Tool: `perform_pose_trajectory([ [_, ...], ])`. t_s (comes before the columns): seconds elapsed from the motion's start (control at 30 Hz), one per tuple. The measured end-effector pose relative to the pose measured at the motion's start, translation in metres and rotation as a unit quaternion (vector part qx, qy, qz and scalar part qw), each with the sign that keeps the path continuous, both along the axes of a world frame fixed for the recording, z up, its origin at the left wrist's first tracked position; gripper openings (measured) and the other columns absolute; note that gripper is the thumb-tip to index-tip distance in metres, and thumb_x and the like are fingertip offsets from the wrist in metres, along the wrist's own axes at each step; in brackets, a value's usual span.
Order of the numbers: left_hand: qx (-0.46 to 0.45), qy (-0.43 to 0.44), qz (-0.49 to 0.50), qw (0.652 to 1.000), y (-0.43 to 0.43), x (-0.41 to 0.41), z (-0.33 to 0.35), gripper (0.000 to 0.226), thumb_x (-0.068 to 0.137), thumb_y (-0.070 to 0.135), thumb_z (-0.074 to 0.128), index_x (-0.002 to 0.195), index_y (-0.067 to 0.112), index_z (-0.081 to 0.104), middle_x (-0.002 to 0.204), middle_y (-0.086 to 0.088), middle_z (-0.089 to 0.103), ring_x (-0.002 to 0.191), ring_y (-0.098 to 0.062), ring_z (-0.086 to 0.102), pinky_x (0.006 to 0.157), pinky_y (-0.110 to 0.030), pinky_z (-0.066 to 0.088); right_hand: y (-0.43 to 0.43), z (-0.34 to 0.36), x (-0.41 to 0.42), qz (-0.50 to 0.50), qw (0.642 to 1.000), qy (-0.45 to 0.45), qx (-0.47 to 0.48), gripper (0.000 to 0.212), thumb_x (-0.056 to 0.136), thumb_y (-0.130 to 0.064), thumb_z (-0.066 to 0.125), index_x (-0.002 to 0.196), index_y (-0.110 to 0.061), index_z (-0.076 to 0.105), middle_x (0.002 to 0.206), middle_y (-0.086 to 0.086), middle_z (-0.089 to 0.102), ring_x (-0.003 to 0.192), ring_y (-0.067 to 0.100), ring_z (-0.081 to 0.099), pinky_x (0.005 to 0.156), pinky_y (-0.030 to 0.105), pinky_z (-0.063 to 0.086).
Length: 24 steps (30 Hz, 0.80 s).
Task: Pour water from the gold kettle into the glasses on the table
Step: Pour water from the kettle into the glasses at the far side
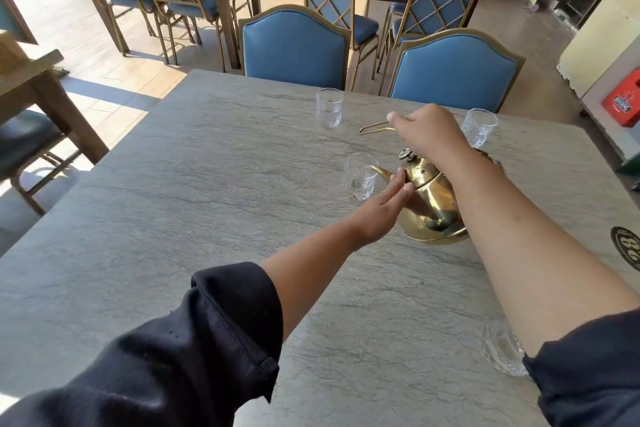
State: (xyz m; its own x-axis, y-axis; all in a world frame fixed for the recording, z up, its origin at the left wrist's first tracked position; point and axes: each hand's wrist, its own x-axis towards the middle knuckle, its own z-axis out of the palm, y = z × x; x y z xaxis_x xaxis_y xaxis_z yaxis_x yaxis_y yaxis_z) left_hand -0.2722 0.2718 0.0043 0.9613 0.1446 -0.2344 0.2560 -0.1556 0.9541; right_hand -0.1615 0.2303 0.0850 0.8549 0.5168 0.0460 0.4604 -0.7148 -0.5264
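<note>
The kettle (pixel 433 201) tips left, its spout at one glass (pixel 360 177). The left hand (pixel 384 208) lies flat on it, fingers together; the right hand (pixel 429 132) grips the handle. Four glasses are on the table (pixel 173 201).

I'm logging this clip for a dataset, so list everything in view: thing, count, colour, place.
gold kettle: one, gold, tilted, spout at the nearest middle glass
glasses: four, clear, on this table
table: one, grey stone-look, foreground
chairs: two, blue and gold, far side; more behind
crate: one, red, right edge
left hand: against the kettle's body
right hand: on the kettle's handle
sleeves: two, dark, pushed up
</note>
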Motion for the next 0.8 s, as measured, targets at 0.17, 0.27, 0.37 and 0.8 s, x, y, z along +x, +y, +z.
perform_pose_trajectory([
  [0.17,0.004,-0.002,-0.004,1.0,0.001,0.0,0.0,0.055,0.1,0.042,0.027,0.15,0.029,0.009,0.159,0.001,0.007,0.146,-0.018,0.008,0.118,-0.039,0.006,-0.001,-0.001,-0.001,-0.002,1.0,-0.003,0.018,0.049,0.095,-0.04,0.046,0.053,-0.016,0.04,0.055,0.0,0.04,0.053,0.014,0.038,0.05,0.028,0.026],
  [0.27,0.011,-0.003,-0.005,1.0,0.0,0.0,-0.001,0.054,0.1,0.042,0.027,0.15,0.029,0.009,0.159,0.0,0.008,0.146,-0.019,0.008,0.118,-0.038,0.006,-0.003,-0.002,-0.002,-0.007,1.0,-0.009,0.028,0.05,0.095,-0.039,0.046,0.053,-0.014,0.043,0.054,0.001,0.041,0.053,0.014,0.039,0.05,0.028,0.025],
  [0.37,0.016,-0.002,-0.006,1.0,0.0,0.0,-0.001,0.054,0.1,0.042,0.027,0.15,0.028,0.009,0.159,0.001,0.007,0.146,-0.018,0.007,0.119,-0.039,0.006,-0.005,-0.004,-0.003,-0.012,0.999,-0.012,0.035,0.05,0.095,-0.04,0.046,0.054,-0.011,0.048,0.053,0.002,0.043,0.053,0.016,0.041,0.05,0.027,0.028],
  [0.8,0.058,-0.008,-0.021,0.998,-0.002,-0.002,-0.001,0.052,0.101,0.039,0.026,0.15,0.028,0.011,0.159,0.002,0.001,0.146,-0.02,0.003,0.116,-0.039,0.003,-0.032,-0.022,-0.012,-0.099,0.976,0.013,0.193,0.053,0.094,-0.042,0.048,0.05,-0.013,0.042,0.05,0.001,0.039,0.049,0.014,0.036,0.052,0.029,0.03],
])
